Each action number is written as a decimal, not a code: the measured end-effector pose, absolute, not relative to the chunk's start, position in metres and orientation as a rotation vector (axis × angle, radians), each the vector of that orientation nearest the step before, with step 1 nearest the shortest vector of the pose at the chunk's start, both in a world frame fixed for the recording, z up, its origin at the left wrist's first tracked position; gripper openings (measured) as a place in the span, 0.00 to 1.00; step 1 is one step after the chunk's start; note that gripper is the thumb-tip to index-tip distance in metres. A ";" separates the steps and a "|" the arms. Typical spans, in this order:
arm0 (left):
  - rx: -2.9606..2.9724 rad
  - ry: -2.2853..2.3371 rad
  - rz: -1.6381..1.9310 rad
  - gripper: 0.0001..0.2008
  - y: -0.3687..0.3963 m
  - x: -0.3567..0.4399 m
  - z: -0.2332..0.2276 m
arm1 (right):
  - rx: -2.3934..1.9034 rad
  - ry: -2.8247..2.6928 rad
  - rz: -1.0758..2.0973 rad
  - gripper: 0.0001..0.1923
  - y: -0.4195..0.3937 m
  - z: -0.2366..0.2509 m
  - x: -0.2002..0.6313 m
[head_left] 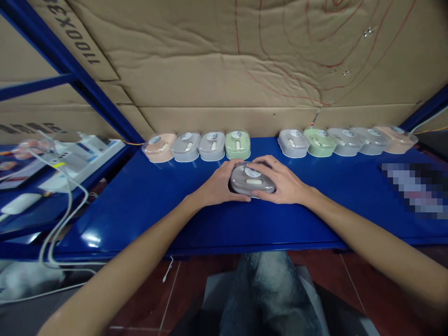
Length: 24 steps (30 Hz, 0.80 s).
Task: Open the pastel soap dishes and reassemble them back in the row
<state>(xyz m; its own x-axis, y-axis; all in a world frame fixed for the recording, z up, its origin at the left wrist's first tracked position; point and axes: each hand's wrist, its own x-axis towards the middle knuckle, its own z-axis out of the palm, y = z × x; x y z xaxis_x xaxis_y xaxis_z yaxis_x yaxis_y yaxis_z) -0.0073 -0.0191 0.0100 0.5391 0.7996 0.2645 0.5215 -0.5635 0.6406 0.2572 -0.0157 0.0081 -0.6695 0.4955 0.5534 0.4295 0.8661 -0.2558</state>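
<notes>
A grey lidded plastic box (250, 186) with a clear top, a round label and a pale oblong piece on its front is between my hands, low over the blue shelf. My left hand (224, 183) wraps its left side, with the thumb along the near bottom edge. From the right, my right hand (282, 181) grips the box, fingers over the lid and thumb at the front. Behind it stands a row of similar boxes, among them a green box (238, 145) and a grey-lilac box (293, 143). The underside of the held box is hidden.
An orange box (159, 148) ends the row at left, another orange box (397, 139) at right. Cardboard (210, 84) walls the back. A white power strip (87, 158) with cables lies at left. A blurred-out object (416, 189) lies at right. Blue metal posts (87, 88) frame the shelf.
</notes>
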 end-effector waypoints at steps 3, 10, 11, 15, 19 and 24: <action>2.280 1.069 0.739 0.54 -0.019 -0.008 0.010 | -0.642 -2.406 0.114 0.36 -0.014 0.007 0.258; 2.271 1.084 0.716 0.52 -0.020 -0.008 0.010 | -0.620 -2.444 0.065 0.37 -0.012 0.007 0.261; 2.271 1.088 0.712 0.52 -0.020 -0.008 0.010 | -0.620 -2.448 0.060 0.37 -0.012 0.007 0.261; 2.290 1.084 0.710 0.51 -0.019 -0.008 0.010 | -0.631 -2.448 0.074 0.37 -0.012 0.008 0.261; 2.296 1.096 0.713 0.52 -0.019 -0.009 0.009 | -0.656 -2.465 0.120 0.37 -0.014 0.010 0.261; 2.310 1.078 0.695 0.52 -0.018 -0.011 0.008 | -0.723 -2.501 0.164 0.40 -0.016 0.012 0.261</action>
